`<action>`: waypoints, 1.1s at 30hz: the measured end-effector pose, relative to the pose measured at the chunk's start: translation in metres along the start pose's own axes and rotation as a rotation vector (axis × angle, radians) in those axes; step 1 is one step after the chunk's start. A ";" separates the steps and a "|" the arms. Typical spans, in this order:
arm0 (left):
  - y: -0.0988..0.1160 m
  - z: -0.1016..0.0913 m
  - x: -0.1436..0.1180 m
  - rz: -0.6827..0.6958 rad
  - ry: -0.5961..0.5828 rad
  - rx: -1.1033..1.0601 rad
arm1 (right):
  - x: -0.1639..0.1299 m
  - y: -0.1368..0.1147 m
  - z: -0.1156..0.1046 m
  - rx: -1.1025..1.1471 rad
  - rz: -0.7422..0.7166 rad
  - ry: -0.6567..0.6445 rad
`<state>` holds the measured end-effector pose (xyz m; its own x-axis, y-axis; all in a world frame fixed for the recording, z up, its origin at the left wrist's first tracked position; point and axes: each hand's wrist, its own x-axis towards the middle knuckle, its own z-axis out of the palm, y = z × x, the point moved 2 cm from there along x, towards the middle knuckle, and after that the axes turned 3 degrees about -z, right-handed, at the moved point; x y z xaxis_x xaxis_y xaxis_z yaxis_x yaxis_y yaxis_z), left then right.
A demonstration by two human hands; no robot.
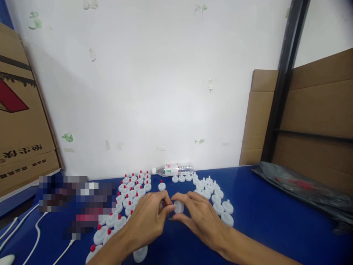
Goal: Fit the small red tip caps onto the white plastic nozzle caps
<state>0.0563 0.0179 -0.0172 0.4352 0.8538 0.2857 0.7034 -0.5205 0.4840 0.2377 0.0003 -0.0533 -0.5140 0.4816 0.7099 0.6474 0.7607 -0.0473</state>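
Fingers of both hands pinch one white cap; one bottle behind, perhaps fifty caps around.

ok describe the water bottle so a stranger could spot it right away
Look to the far edge of the blue table, where it meets the white wall. The clear plastic water bottle lies there on its side, behind the white caps; it is the only bottle.

Left hand and right hand pinch white cap (fingertips meeting) above blue table.
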 end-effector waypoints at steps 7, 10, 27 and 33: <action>-0.003 0.000 0.001 -0.026 -0.003 -0.343 | 0.007 -0.006 -0.011 0.192 0.054 0.097; -0.006 0.006 0.000 -0.021 0.002 -0.398 | 0.007 -0.009 -0.014 0.223 0.006 0.080; -0.010 0.010 -0.003 -0.028 -0.106 -0.467 | 0.006 -0.014 -0.012 -0.157 -0.299 0.097; -0.008 -0.019 0.004 0.102 -0.006 0.109 | 0.009 -0.003 0.005 -0.097 -0.128 -0.208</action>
<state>0.0417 0.0259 -0.0045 0.5109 0.7965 0.3234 0.7120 -0.6029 0.3600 0.2279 0.0047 -0.0502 -0.6934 0.4707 0.5455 0.6154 0.7807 0.1086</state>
